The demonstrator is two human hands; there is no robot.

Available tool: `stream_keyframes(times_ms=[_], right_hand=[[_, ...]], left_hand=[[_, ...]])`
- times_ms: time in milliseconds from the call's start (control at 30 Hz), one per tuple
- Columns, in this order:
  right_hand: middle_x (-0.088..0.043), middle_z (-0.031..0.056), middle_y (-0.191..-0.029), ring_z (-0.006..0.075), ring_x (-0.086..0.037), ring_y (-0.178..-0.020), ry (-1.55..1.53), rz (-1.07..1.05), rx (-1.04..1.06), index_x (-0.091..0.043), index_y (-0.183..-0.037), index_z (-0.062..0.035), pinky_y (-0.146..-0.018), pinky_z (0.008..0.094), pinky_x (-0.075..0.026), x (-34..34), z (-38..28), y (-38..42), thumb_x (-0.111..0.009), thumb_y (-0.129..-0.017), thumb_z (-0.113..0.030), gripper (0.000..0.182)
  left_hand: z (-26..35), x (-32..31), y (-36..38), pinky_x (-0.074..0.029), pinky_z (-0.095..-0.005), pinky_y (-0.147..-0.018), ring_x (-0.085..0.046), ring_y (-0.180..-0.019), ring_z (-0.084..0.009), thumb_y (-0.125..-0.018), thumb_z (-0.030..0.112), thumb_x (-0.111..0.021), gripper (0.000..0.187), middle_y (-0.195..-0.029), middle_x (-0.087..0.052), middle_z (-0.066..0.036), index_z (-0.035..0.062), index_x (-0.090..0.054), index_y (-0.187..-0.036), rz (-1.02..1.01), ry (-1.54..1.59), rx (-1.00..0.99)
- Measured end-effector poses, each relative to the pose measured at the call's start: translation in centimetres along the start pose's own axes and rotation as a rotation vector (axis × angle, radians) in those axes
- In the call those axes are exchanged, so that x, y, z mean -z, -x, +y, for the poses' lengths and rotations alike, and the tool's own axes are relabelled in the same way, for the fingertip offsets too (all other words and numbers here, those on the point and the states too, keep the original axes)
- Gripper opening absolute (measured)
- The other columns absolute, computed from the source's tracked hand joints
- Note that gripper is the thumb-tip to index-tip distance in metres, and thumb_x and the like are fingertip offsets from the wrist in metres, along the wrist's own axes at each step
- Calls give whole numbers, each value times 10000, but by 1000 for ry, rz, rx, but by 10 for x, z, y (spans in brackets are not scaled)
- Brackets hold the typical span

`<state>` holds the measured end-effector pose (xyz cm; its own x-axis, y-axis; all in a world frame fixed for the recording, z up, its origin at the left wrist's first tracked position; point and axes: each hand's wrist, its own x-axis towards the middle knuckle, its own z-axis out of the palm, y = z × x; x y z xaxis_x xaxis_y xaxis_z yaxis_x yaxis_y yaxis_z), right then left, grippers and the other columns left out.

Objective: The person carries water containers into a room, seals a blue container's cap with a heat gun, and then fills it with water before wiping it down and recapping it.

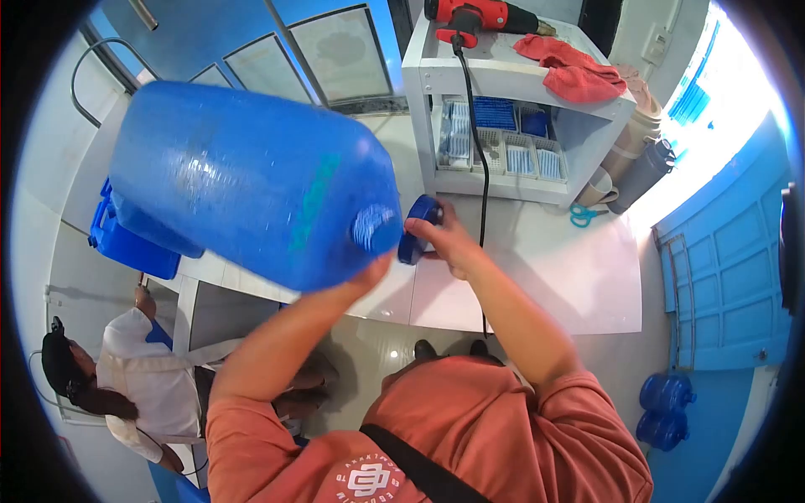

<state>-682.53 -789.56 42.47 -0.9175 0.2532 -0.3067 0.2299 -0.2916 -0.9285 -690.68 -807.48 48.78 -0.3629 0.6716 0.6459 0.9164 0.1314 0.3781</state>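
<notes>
A large translucent blue water jug (243, 180) lies tilted on its side in front of me, its ribbed white-blue neck (375, 228) facing right. My left hand (375, 275) supports it from below near the neck; most of its fingers are hidden behind the jug. Just right of the neck, my right hand (453, 241) grips a dark blue round cap (418, 228) between thumb and fingers. The cap is apart from the neck, or nearly so; the exact gap is hard to judge.
A white shelf unit (537, 189) holds baskets of packets, a red heat gun (486, 15) and a red cloth (570, 69). The gun's black cord crosses the white table (570, 285). Teal scissors (584, 215), a mug and bottles stand right. Another person (151, 369) works at left.
</notes>
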Motion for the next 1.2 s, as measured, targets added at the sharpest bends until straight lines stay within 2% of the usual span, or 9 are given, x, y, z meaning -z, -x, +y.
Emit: stream_keyframes(times_ms=[200,433,533,600,667,933,1033,1100,1200], right_hand=[[-305,278,-1487,398,-385,-1383,507,252,210,-117,-1559,-11,-1099,444,-418,5,-11,25,-877,-646,-463,1272],[-420,187,-1409,321,-448,-1313,92,191,165,-177,-1517,-11,-1056,454,-422,0,-18,47,-820,-755,-444,1087],[-473,121,-1369,242,-544,-1175,-496,-37,25,-283,-1484,-25,-1000,401,-442,7,-17,52,-711,-900,-352,794],[-503,116,-1340,226,-549,-1157,-505,-21,-2,-316,-1479,-34,-990,385,-444,5,-19,50,-685,-924,-344,735],[-532,110,-1311,211,-554,-1138,-514,-10,-33,-348,-1474,-44,-980,369,-447,0,-18,43,-658,-949,-336,677],[-590,160,-1272,247,-585,-1135,210,96,200,-370,-1468,-14,-966,364,-456,-27,-9,-38,-600,-980,-346,633],[-595,203,-1278,311,-598,-1148,287,182,287,-373,-1458,-9,-963,383,-463,-40,-11,-81,-597,-974,-335,625],[-597,224,-1277,343,-601,-1155,263,185,287,-376,-1450,0,-962,394,-466,-44,-11,-107,-597,-971,-327,621],[-606,246,-1248,361,-614,-1133,293,297,336,-389,-1423,23,-959,409,-469,-53,-4,-149,-595,-968,-302,595]], left_hand=[[-80,27,-23,-488,-446,-925,-630,-1036,-324,-889,172,-703,181,-1074,-686,-112,99,-703,-1054,-13,-260,-17],[-113,48,-30,-458,-452,-971,-584,-1113,-348,-895,205,-697,275,-1163,-622,-158,68,-633,-1125,-177,-541,-98],[-89,66,-51,-466,-405,-956,-603,-1089,-300,-887,154,-708,255,-1091,-637,-107,65,-609,-1105,-44,-172,142],[-71,101,-80,-479,-379,-939,-607,-1055,-231,-879,110,-706,283,-1085,-631,-89,30,-587,-1123,61,-143,138],[-48,141,-108,-512,-296,-830,-626,-918,-149,-863,126,-699,511,-1024,-623,-68,-26,-447,-1280,175,133,480],[-134,210,-138,-541,-282,-734,-654,-754,-171,-898,249,-647,423,-856,-645,-66,-32,-555,-1200,142,930,944],[-141,207,-139,-540,-265,-714,-644,-689,-150,-906,335,-667,460,-818,-649,-41,-32,-573,-1168,86,403,965],[-143,220,-121,-526,-318,-867,-669,-931,-199,-918,532,-618,645,-987,-686,-112,-30,-582,-1234,0,104,866],[-120,218,-52,-350,-439,-1115,-433,-1346,-290,-878,756,-501,972,-1435,-453,-204,48,-308,-1515,407,284,462]])
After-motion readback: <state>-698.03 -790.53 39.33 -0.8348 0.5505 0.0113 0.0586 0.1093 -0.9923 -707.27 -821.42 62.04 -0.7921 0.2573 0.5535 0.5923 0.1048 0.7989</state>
